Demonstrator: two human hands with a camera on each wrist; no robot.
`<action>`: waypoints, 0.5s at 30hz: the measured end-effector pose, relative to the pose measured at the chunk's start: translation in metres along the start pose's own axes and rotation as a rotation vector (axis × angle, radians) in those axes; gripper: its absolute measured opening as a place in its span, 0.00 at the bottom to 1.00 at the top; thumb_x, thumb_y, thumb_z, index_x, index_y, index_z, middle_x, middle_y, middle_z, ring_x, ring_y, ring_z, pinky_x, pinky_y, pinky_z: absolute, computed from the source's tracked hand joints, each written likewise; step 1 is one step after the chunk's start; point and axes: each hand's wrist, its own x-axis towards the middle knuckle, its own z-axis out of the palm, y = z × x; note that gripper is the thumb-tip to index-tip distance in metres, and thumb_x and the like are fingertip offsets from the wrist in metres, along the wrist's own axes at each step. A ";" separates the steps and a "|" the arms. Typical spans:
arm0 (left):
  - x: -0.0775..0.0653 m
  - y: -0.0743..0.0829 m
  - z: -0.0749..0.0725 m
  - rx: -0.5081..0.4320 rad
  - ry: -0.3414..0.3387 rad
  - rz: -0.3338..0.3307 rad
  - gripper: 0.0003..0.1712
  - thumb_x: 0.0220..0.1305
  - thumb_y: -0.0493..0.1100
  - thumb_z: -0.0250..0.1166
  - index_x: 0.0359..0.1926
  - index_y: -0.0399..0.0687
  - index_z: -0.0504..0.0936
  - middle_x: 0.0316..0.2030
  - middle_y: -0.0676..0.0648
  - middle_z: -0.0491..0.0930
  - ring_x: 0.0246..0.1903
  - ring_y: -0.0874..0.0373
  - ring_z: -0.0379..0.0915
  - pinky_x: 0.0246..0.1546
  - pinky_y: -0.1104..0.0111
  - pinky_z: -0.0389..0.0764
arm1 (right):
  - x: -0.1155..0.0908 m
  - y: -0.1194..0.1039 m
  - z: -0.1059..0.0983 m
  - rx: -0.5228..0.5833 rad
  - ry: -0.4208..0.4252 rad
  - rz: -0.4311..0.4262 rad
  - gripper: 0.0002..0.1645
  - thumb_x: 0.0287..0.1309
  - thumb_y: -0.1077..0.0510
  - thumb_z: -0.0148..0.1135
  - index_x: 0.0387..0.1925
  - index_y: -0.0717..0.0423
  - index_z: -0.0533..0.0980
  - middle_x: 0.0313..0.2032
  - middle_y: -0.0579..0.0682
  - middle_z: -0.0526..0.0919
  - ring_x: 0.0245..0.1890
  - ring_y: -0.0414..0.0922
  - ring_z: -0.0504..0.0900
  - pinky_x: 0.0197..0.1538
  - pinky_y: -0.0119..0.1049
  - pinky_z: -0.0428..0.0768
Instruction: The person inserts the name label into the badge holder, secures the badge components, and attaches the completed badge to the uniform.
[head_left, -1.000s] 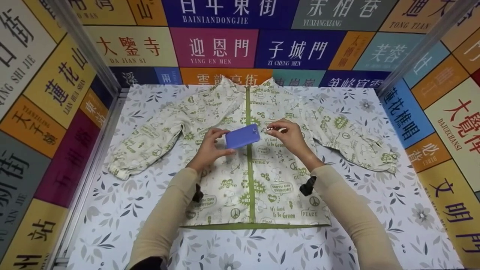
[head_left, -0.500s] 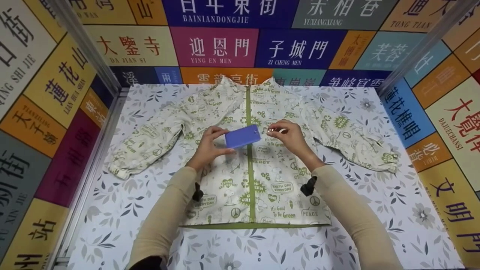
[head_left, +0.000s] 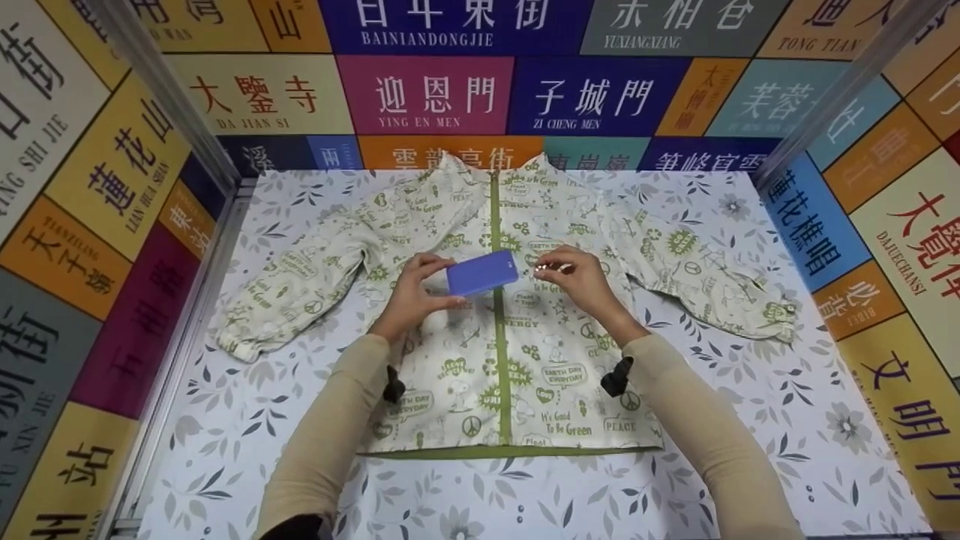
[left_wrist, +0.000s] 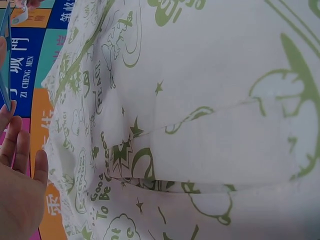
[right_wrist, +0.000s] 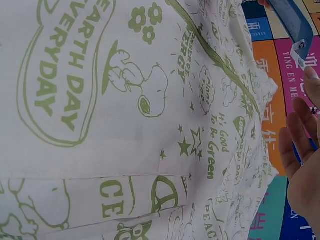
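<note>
Left hand (head_left: 409, 297) grips purple case (head_left: 482, 274); right hand (head_left: 583, 277) pinches whitish piece (head_left: 540, 271).

We reach forward, the left arm (head_left: 322, 427) and right arm (head_left: 697, 420) slanting inward toward each other. Our left hand (head_left: 414, 294) grips, thumb (head_left: 447, 303) nearer us and fingers (head_left: 429, 262) on the far side; our right hand (head_left: 583, 277), close by but apart, pinches at its fingertips (head_left: 547, 259).
</note>
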 end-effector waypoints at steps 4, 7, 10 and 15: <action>-0.001 -0.002 -0.002 0.005 0.008 0.008 0.35 0.50 0.47 0.79 0.62 0.56 0.79 0.59 0.48 0.68 0.65 0.50 0.60 0.69 0.45 0.63 | -0.002 0.003 0.002 0.007 0.004 0.007 0.11 0.61 0.61 0.67 0.45 0.58 0.85 0.44 0.62 0.83 0.40 0.51 0.80 0.42 0.32 0.79; -0.001 -0.002 -0.003 0.018 0.012 0.013 0.35 0.50 0.48 0.79 0.61 0.58 0.79 0.59 0.48 0.68 0.65 0.50 0.60 0.68 0.45 0.64 | -0.004 0.005 0.004 0.019 0.005 0.009 0.11 0.61 0.61 0.67 0.45 0.58 0.84 0.43 0.62 0.83 0.40 0.53 0.79 0.41 0.32 0.79; -0.001 -0.002 -0.004 0.032 0.011 0.021 0.36 0.50 0.50 0.79 0.62 0.57 0.79 0.60 0.47 0.68 0.66 0.49 0.59 0.69 0.45 0.64 | -0.005 0.009 0.007 0.035 0.001 0.006 0.10 0.61 0.62 0.66 0.44 0.59 0.84 0.42 0.63 0.83 0.39 0.55 0.80 0.39 0.30 0.79; -0.002 -0.003 -0.004 0.038 0.003 0.022 0.38 0.49 0.50 0.79 0.63 0.53 0.78 0.60 0.47 0.68 0.66 0.49 0.58 0.69 0.45 0.64 | -0.004 0.027 0.011 0.024 0.020 0.025 0.11 0.61 0.62 0.67 0.44 0.62 0.84 0.41 0.65 0.83 0.39 0.60 0.79 0.38 0.29 0.78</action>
